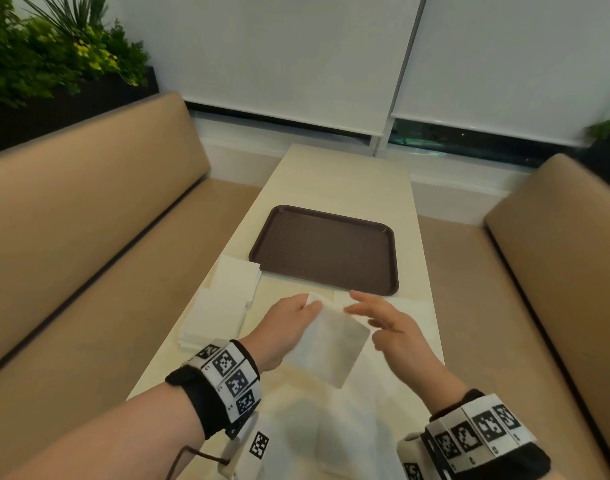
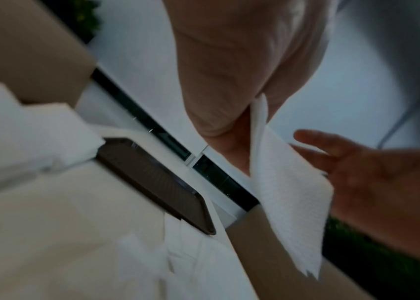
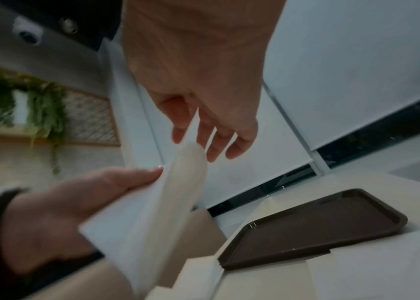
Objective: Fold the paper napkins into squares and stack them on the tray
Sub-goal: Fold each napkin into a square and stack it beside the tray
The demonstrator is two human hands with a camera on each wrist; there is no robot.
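Note:
My left hand point(image 1: 305, 306) pinches the top corner of a white paper napkin point(image 1: 331, 344) and holds it in the air above the table's near end. The napkin point(image 2: 288, 203) hangs down folded, with its lower corner free. My right hand point(image 1: 362, 315) is just to the right of it, fingers point(image 3: 219, 142) straight and spread at the napkin's point(image 3: 165, 203) upper edge, gripping nothing. The brown tray point(image 1: 324, 251) lies beyond both hands in the middle of the table with nothing on it. The tray point(image 3: 314, 223) also shows low in the right wrist view.
Two stacks of white napkins point(image 1: 234, 278) point(image 1: 213, 317) sit at the table's left edge, near the tray's corner. More white paper point(image 1: 331, 427) lies flat on the cream table point(image 1: 331, 174) under my hands. Tan benches point(image 1: 89, 220) flank the narrow table.

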